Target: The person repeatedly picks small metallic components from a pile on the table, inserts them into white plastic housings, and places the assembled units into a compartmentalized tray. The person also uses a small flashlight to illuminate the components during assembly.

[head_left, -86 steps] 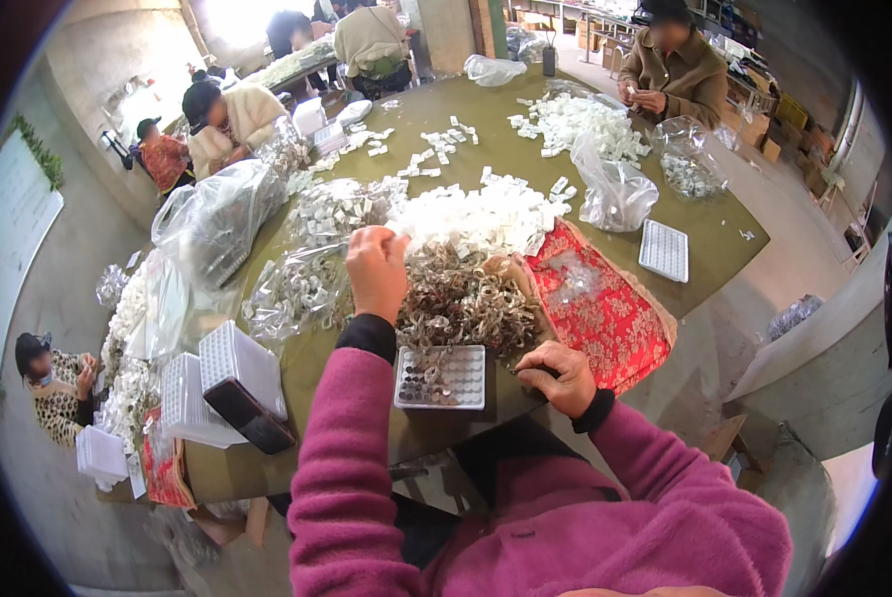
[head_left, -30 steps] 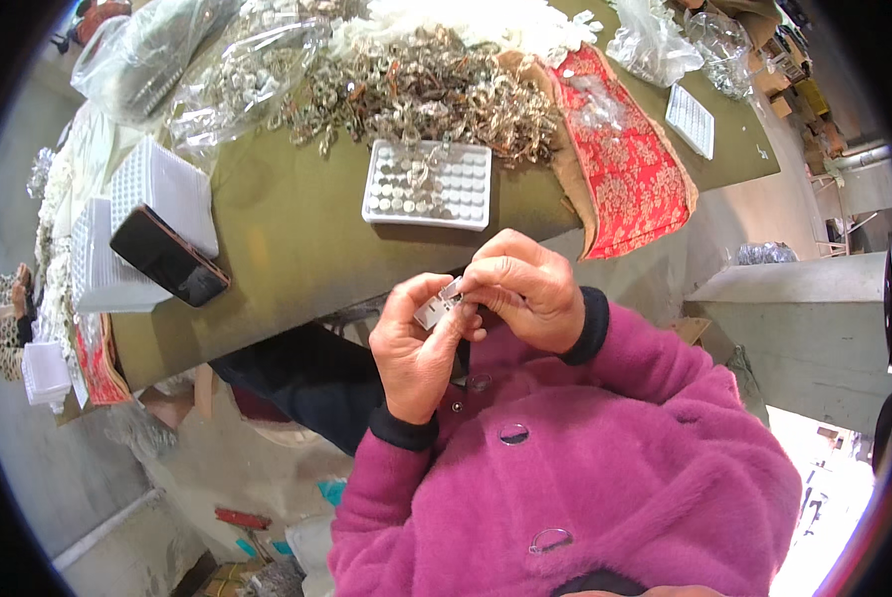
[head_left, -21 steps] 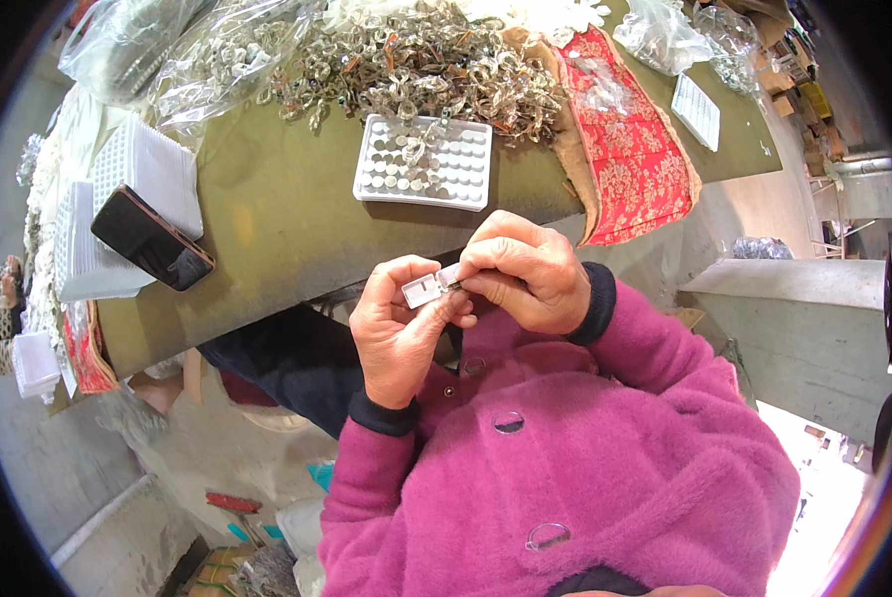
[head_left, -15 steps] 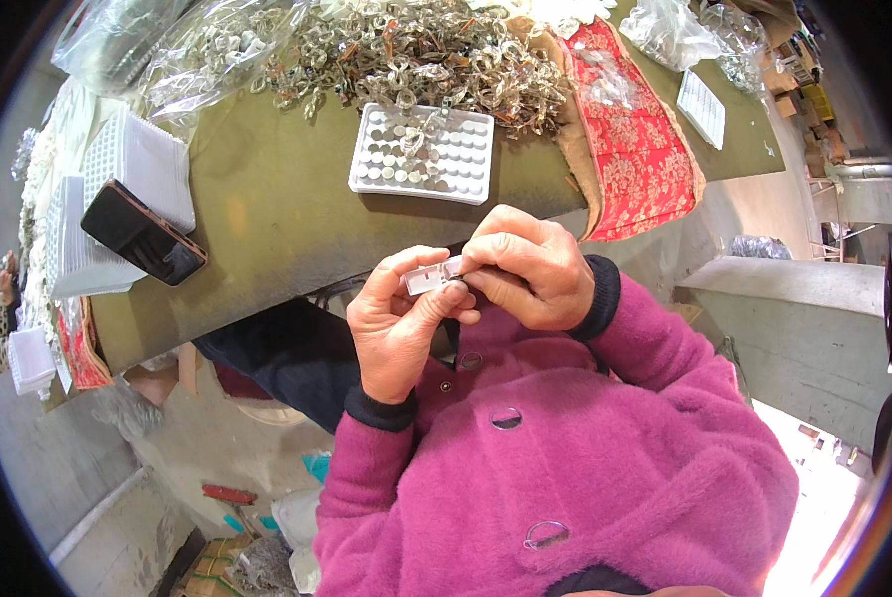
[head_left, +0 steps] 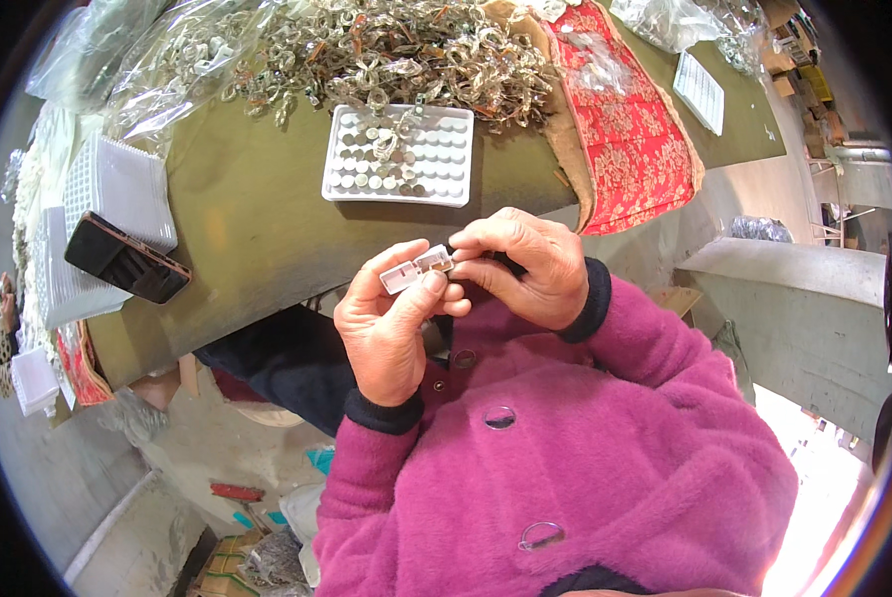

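A small white plastic piece, long and rectangular with slots in its face [head_left: 403,277], is pinched between the thumb and fingers of my left hand [head_left: 381,338]. My right hand [head_left: 533,269] is at the right end of the piece, thumb and forefinger brought together there. Whatever those fingertips hold is too small to make out. Beyond my hands, a white tray [head_left: 446,196] with rows of round hollows stands on the green table [head_left: 237,239]. Several small silvery discs and a little tangle of shiny bits lie in the tray.
A heap of shiny tangled pieces [head_left: 396,60] covers the far side of the table. Red flowered cloth [head_left: 630,149] lies at right, near another white tray [head_left: 699,95]. At left, a dark phone [head_left: 127,261] leans on stacked white trays [head_left: 132,184]. Clear plastic bags [head_left: 98,60] lie behind.
My right fingertips have drawn a little to the right, uncovering more of the white piece's right end. My left hand still holds it. The whole view has shifted slightly.
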Demonstrator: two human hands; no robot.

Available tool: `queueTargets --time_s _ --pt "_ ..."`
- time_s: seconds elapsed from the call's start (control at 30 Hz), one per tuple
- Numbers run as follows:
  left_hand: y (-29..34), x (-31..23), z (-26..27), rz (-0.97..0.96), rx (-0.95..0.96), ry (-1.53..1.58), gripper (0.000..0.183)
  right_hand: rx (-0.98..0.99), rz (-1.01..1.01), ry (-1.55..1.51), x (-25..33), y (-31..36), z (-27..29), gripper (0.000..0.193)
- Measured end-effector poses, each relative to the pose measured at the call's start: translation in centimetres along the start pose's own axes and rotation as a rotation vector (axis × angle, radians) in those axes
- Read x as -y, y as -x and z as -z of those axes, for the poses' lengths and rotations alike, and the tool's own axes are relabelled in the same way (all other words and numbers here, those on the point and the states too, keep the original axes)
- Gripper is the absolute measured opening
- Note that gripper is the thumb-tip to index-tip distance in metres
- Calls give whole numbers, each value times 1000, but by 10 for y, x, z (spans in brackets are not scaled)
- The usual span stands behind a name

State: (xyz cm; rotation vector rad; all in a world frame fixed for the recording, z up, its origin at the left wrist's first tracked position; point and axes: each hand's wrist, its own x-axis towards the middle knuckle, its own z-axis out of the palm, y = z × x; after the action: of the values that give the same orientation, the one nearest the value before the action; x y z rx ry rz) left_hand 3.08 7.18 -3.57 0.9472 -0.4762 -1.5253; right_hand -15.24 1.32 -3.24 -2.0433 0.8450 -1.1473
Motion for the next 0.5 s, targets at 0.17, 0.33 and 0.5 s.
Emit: queueTargets --time_s 0.17,0.33,0.5 --pt "0 3 -4 -49 -17 -132 31 -8 30 33 -3 1 0 22" --pt "2 11 -7 -218 -1 -287 33 17 -109 3 -1 3 -2 19" --pt "-2 18 -3 -638 -44 -808 32 3 -144 -39 -3 4 -4 16"
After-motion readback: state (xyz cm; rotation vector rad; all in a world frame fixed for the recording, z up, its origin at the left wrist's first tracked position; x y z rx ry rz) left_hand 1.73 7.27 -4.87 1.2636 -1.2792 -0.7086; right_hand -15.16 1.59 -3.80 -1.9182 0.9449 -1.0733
